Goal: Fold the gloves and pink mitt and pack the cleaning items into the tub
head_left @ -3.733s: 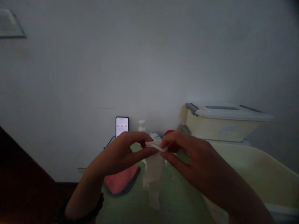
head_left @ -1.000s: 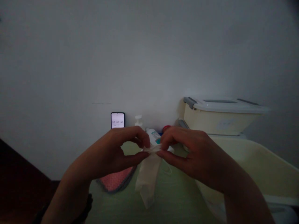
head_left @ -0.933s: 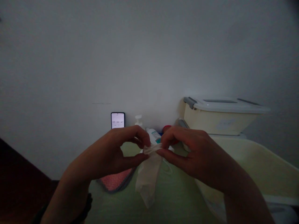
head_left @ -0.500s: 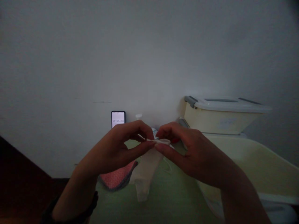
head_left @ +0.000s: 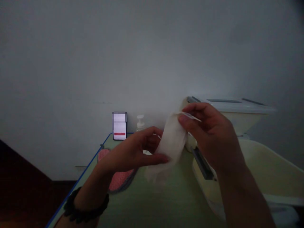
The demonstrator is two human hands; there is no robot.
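- Clock centre is the middle of the white piece (head_left: 172, 139), 12 pointing away from the person. The piece is thin, limp and blurred; it hangs in the air between the hands, above the table (head_left: 152, 209). Cloth or paper, I cannot tell.
- Right hand (head_left: 210, 129), just before 3 o'clock: thumb and fingers pinch its upper end, a pale strip poking out beyond them.
- Left hand (head_left: 142, 147), 9 o'clock: thumb across the front, fingers curled and partly hidden at the far edge. Whether they grip or merely steady it, I cannot tell.
- Just changed: the hands, fingertip to fingertip at the top edge half a second ago, have parted. The right now sits higher, the left lower down; the piece slants, its loose end trailing towards 7.
- Meaning, as I judge it: close work at the edge has given way to handling the whole length, with the right pinch likely bearing the weight.
- Around: phone (head_left: 120, 126) between 9 and 10, its screen no longer showing the timer digits; pump bottle (head_left: 140, 123) at 10; pink mat (head_left: 122, 180) between 7 and 8; lidded box (head_left: 247, 122) between 2 and 3; tub (head_left: 261, 167) between 3 and 4.
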